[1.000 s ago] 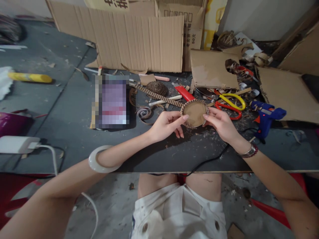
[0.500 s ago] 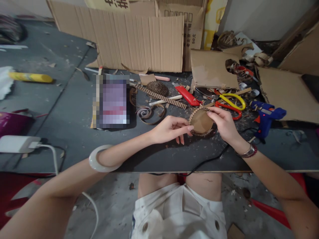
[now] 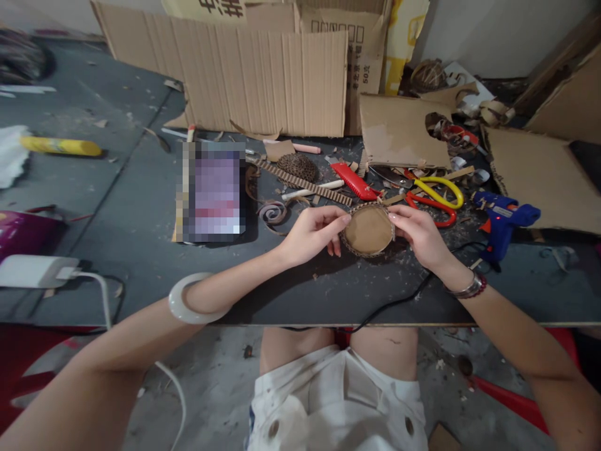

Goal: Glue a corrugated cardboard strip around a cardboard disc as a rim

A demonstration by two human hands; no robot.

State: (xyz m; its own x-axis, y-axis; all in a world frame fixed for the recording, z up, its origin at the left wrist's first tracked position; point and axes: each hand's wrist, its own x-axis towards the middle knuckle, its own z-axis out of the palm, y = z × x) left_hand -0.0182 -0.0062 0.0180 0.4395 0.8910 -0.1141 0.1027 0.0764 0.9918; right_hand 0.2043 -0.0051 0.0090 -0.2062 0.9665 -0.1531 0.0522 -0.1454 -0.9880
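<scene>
Viewing from afar, I locate the ridge-rimmed cardboard disc (image 3: 369,231) over the bench (image 3: 300,300). The left hand (image 3: 307,235), nearly closed, pinches its left rim; the right hand (image 3: 421,235) likewise pinches the opposite rim, I judge to leave the flat face clear. Rightward sits the glue gun (image 3: 504,218), seemingly within reach.

A matt cardboard disc (image 3: 369,230) bears a rough corrugated-paper rim (image 3: 370,255); at right, a glue gun (image 3: 503,217) shows smooth plastic.
</scene>
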